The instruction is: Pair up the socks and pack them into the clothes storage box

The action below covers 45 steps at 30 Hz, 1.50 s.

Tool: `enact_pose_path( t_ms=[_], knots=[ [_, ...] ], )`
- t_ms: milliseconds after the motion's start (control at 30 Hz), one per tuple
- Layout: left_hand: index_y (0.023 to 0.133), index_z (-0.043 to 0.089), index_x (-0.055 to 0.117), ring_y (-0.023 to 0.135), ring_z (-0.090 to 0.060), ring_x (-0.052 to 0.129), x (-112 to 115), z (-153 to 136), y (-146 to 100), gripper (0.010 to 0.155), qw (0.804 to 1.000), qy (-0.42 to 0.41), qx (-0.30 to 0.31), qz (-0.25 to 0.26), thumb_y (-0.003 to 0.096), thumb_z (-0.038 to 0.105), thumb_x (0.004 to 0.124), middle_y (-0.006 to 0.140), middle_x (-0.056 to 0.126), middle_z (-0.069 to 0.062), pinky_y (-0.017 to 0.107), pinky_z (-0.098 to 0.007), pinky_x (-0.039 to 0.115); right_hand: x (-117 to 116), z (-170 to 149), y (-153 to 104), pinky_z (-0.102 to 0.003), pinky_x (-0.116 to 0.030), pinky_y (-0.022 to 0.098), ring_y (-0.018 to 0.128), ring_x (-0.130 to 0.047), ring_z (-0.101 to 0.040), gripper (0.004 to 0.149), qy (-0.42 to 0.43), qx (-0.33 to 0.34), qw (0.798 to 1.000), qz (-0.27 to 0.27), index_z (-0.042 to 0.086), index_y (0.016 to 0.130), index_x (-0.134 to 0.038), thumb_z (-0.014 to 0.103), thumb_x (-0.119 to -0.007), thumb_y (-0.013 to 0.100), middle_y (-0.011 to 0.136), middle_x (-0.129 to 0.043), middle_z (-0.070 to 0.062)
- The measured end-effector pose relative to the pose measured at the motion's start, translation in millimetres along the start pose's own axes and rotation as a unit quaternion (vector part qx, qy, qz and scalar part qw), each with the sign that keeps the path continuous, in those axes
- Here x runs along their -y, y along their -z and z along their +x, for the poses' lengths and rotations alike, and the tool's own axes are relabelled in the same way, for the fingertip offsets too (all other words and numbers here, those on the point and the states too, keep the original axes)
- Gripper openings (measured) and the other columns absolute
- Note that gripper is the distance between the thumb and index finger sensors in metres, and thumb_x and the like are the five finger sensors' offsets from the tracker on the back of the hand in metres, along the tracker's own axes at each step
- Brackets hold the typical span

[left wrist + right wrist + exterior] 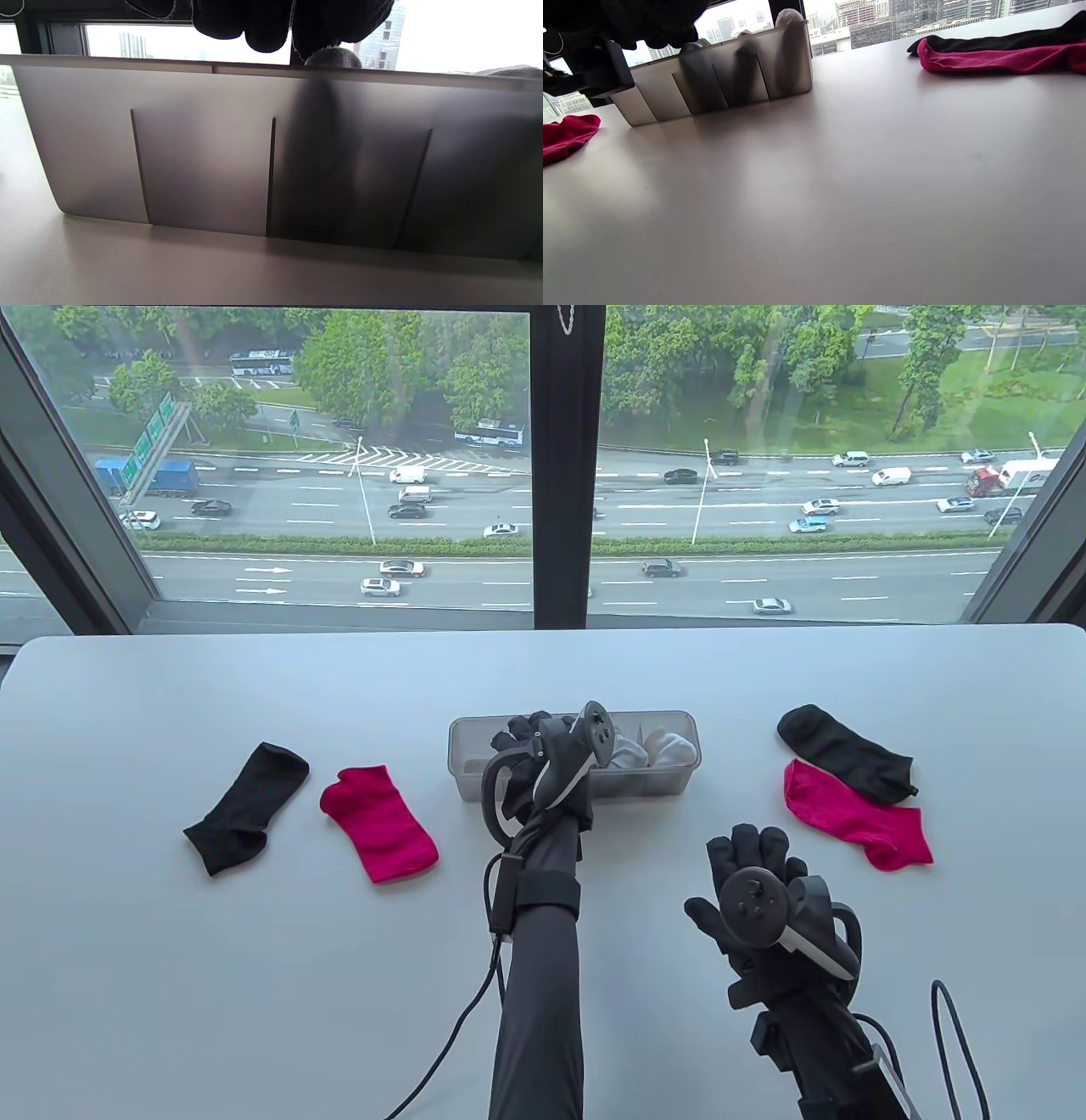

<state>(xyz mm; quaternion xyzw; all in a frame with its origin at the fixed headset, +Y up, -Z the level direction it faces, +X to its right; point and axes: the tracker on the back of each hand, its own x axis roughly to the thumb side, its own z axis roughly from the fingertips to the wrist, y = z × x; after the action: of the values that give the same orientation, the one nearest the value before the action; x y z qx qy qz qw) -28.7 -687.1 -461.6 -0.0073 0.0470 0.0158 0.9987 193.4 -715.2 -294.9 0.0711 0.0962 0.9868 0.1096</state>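
- Left hand (543, 759) reaches into the storage box (662, 789) mid-desk; whether it grips anything, I cannot tell.
- Right hand (764, 891) hovers relaxed, holding nothing.
- Risk: withdrawing fingers could snag the white socks (657, 748) out.

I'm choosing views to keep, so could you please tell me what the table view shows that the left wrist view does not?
Only the table view shows the four loose socks: black and pink on the left, black overlapping pink on the right, plus the right hand and white socks in the box. Only the left wrist view shows the box's dividers close up. Both show the box and the left hand's fingers over it.
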Motion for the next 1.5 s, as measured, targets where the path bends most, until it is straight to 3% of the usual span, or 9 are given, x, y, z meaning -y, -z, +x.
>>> enact_pose_path(
  t_ms=[133,267,533,700,900,1000,1100,1233,1500],
  knots=[
    [0.119,0.023,0.026,0.117,-0.05,0.021,-21.3,-37.6,-12.0,0.067,1.0,0.004,-0.003,-0.017,0.0624,0.04,0.057,0.126,0.019,-0.019,0.082,-0.069,0.029,-0.4,-0.7,0.2,-0.063,-0.011,0.074,0.103,0.005,-0.045,0.075,0.0,0.003,1.0,-0.003,0.011,0.115,-0.018,0.048,-0.056,0.062,0.12,-0.001,-0.021],
    [0.118,0.016,0.016,0.116,-0.052,0.014,-33.6,-103.6,-23.7,0.077,0.997,-0.002,-0.044,-0.057,0.0611,0.043,0.06,0.123,0.009,-0.023,0.082,-0.069,0.027,1.6,-2.7,-1.6,-0.063,-0.012,0.074,0.103,0.004,-0.045,0.075,0.009,0.005,1.0,-0.009,0.011,0.115,-0.018,0.047,-0.057,0.062,0.12,-0.002,-0.021],
    [0.115,0.011,0.007,0.115,-0.052,0.031,31.3,-174.9,-43.3,0.091,0.972,0.024,-0.057,-0.227,0.0578,0.047,0.067,0.119,0.003,-0.029,0.081,-0.07,0.039,2.3,-4.3,-2.9,-0.063,-0.014,0.074,0.103,0.003,-0.045,0.075,0.01,0.007,1.0,-0.011,0.011,0.115,-0.019,0.047,-0.057,0.062,0.12,-0.002,-0.021],
    [0.114,0.009,0.008,0.102,-0.046,0.059,65.8,-179.5,-45.0,0.091,0.962,0.038,-0.052,-0.267,0.057,0.042,0.071,0.119,0.018,-0.033,0.075,-0.06,0.062,0.5,-4.2,-3.5,-0.063,-0.015,0.074,0.103,0.002,-0.045,0.074,0.008,0.007,1.0,-0.003,0.011,0.115,-0.02,0.046,-0.057,0.062,0.12,-0.003,-0.021],
    [0.113,0.001,0.044,0.072,-0.024,0.089,65.8,-185.8,-54.4,0.066,0.963,0.094,-0.074,-0.24,0.058,0.025,0.072,0.098,0.075,-0.025,0.06,-0.049,0.082,-3.7,-2.1,-2.0,-0.064,-0.017,0.075,0.104,0.001,-0.046,0.073,0.017,0.013,1.0,0.014,0.012,0.115,-0.021,0.046,-0.058,0.062,0.12,-0.005,-0.021],
    [0.111,0.0,0.051,0.069,-0.023,0.091,61.2,-181.9,-65.5,0.061,0.963,0.069,-0.045,-0.255,0.0574,0.022,0.069,0.093,0.079,-0.022,0.059,-0.051,0.084,-7.9,2.8,-0.9,-0.067,-0.018,0.074,0.104,-0.001,-0.048,0.076,0.034,0.027,0.999,0.03,0.012,0.115,-0.022,0.046,-0.061,0.061,0.121,-0.006,-0.022],
    [0.102,0.014,0.068,0.067,-0.025,0.087,47.3,-166.2,-82.8,0.048,0.972,-0.01,0.025,-0.235,0.0556,0.023,0.063,0.093,0.077,-0.018,0.062,-0.056,0.079,-13.7,10.6,0.6,-0.068,-0.018,0.074,0.103,-0.001,-0.049,0.081,0.068,0.046,0.995,0.054,0.014,0.115,-0.017,0.047,-0.065,0.059,0.12,-0.004,-0.024],
    [0.1,0.016,0.065,0.072,-0.025,0.087,23.1,-128.7,-109.9,0.046,0.966,-0.063,0.134,-0.21,0.0552,0.026,0.061,0.096,0.074,-0.015,0.065,-0.058,0.077,-20.7,22.6,1.9,-0.069,-0.016,0.073,0.102,0.003,-0.052,0.087,0.142,0.087,0.981,0.097,0.024,0.111,-0.005,0.049,-0.068,0.057,0.117,0.003,-0.025],
    [0.096,0.016,0.065,0.082,-0.031,0.091,19.8,-69.5,-154.0,0.043,0.907,-0.273,0.28,-0.157,0.0566,0.031,0.07,0.099,0.076,-0.016,0.065,-0.058,0.078,-35.6,36.1,3.3,-0.07,-0.013,0.074,0.099,0.008,-0.053,0.103,0.248,0.143,0.943,0.169,0.028,0.103,0.013,0.052,-0.074,0.053,0.111,0.016,-0.027]
  ],
)
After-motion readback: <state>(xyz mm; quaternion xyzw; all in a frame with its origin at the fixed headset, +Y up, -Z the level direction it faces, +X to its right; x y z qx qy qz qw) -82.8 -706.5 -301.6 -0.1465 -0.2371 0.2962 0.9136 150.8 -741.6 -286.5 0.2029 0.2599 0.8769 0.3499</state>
